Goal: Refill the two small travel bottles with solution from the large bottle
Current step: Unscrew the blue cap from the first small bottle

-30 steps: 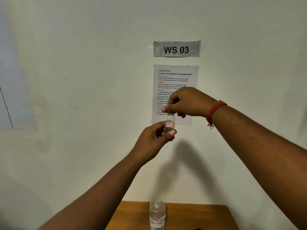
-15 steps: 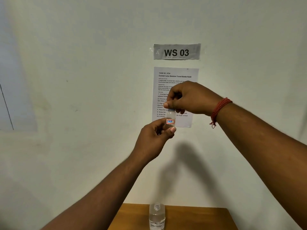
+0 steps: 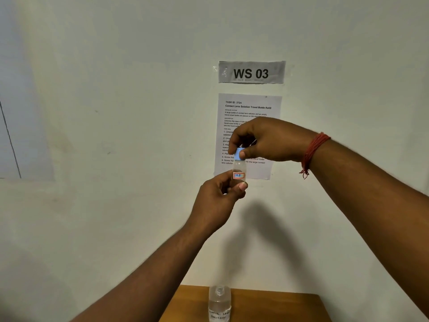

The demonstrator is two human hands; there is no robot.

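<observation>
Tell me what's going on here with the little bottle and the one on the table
A person holds a small clear travel bottle up in front of the wall, gripping its lower part with the left hand. The right hand pinches the light blue cap on top, so the cap is being screwed on or off; which one cannot be told. Below, the large clear bottle stands uncapped on the wooden table. No second travel bottle is in view.
</observation>
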